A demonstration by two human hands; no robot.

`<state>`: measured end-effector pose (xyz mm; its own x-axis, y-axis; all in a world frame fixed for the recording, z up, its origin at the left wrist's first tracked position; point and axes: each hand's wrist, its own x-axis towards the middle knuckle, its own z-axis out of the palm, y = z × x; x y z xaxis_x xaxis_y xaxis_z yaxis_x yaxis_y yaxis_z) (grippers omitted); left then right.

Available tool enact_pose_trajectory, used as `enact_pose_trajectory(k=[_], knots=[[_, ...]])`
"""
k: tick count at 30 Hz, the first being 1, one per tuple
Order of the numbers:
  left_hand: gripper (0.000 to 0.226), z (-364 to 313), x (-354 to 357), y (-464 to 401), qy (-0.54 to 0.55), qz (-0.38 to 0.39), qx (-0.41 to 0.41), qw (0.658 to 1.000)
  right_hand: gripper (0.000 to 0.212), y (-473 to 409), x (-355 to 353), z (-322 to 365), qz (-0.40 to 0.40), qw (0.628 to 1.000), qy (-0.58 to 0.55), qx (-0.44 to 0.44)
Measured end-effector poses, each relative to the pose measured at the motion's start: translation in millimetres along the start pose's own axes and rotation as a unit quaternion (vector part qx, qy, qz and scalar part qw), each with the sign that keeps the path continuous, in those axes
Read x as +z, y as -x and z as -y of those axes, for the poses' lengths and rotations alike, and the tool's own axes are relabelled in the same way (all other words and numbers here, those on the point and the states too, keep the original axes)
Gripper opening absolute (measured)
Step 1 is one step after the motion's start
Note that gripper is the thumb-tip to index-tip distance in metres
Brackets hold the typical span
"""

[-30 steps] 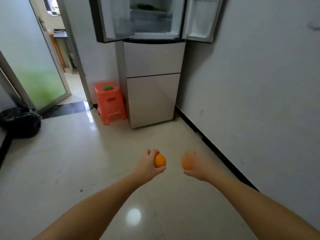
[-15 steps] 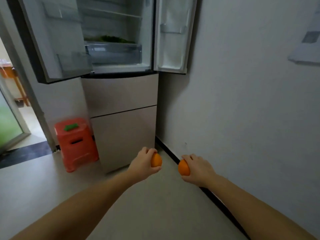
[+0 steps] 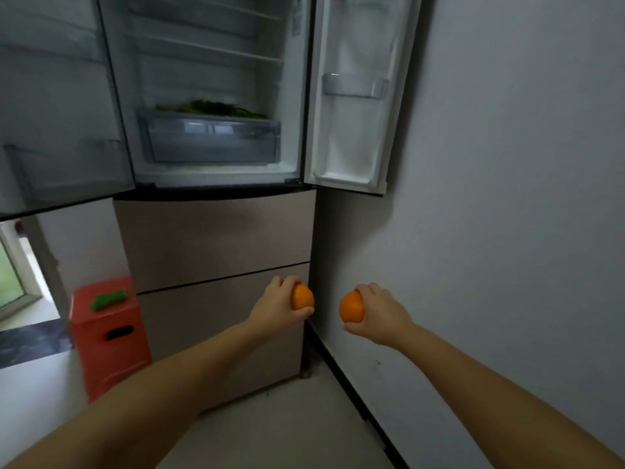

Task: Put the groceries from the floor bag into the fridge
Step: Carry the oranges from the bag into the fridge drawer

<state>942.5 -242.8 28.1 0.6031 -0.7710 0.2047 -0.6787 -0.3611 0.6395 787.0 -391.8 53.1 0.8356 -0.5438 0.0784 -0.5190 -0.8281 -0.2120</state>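
Left hand (image 3: 275, 308) clamped on left orange (image 3: 302, 297) | right hand (image 3: 380, 314) clamped on right orange (image 3: 351, 308) | both held before lower drawers, nearer the open fridge (image 3: 216, 228) than a second ago | greens (image 3: 216, 108) above crisper drawer (image 3: 211, 138)

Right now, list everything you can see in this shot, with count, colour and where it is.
fridge: one, beige, ahead, both upper doors open
drawer: one, clear, bottom of the open compartment
greens: one bunch, green, on top of the drawer
stool: one, red, left of the fridge
green item: one, on the stool
oranges: two, one in the left hand, one in the right hand
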Motion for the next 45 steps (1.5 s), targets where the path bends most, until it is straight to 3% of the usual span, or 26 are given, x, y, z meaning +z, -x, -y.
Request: enact_pose_trajectory(k=[10,16,19,22,26,31,37,45], knots=[[0.056,58.0,-87.2,-183.5,0.078,-0.176,-0.112,0.975,0.08,-257.8,-28.2,41.6,0.003,0.987,-0.141,-0.083],[0.041,102.6,-162.3,-317.7,0.282,-0.239,-0.152,0.917,0.068,-410.2,-42.9,104.3,-0.003,0.935,-0.327,-0.138],[0.04,125.6,-204.8,-388.8,0.46,-0.228,-0.159,0.844,0.059,-489.3,-55.6,139.8,0.028,0.879,-0.462,-0.114],[0.039,152.4,-245.0,-448.1,0.561,-0.21,-0.176,0.781,0.055,-562.3,-64.4,170.7,0.093,0.791,-0.6,-0.076],[0.042,189.5,-282.6,-509.5,0.631,-0.201,-0.186,0.726,0.039,-636.9,-66.9,207.1,0.136,0.657,-0.741,-0.015],[0.05,227.0,-311.1,-546.4,0.693,-0.21,-0.179,0.666,0.032,-698.2,-63.8,236.3,0.172,0.561,-0.81,0.005],[0.041,232.2,-330.2,-556.0,0.726,-0.178,-0.141,0.649,0.029,-724.3,-74.4,249.9,0.192,0.486,-0.853,-0.007],[0.026,195.2,-311.6,-527.3,0.695,-0.233,-0.145,0.665,0.034,-692.7,-84.3,235.5,0.195,0.504,-0.841,-0.028]])
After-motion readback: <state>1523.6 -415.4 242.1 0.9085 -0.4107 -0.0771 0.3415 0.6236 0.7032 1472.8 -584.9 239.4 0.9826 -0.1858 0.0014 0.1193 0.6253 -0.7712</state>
